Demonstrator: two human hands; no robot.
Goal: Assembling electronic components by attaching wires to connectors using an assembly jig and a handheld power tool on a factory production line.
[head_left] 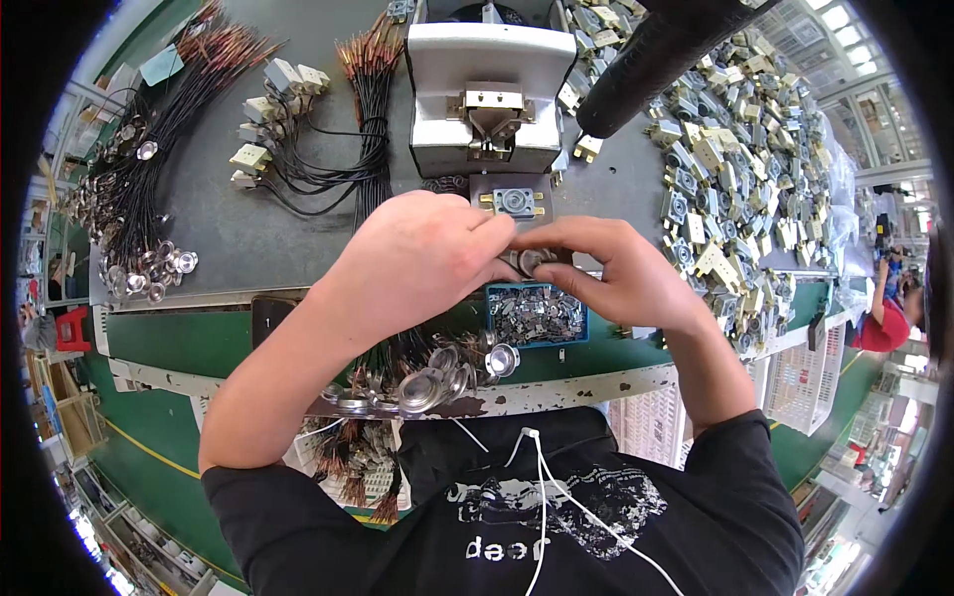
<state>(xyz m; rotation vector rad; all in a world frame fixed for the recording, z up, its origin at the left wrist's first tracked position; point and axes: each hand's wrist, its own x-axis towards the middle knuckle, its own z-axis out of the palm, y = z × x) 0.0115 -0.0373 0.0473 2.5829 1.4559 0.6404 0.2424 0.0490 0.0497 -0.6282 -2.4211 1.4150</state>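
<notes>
Your left hand (422, 258) and right hand (611, 268) both pinch a small metal disc part (527, 260) above the bench's near edge. It looks light, stiff and slippery, so grip it by the rim.

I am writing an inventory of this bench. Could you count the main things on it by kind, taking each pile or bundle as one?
Grey press machine: 1
Blue tray of small metal parts: 1
Pile of beige-and-grey housings: 1
Black wire bundles: 3
Black foam-covered lever: 1
Total: 7

A small round silvery metal part (527, 260) sits pinched between both hands, above the blue tray.
</notes>
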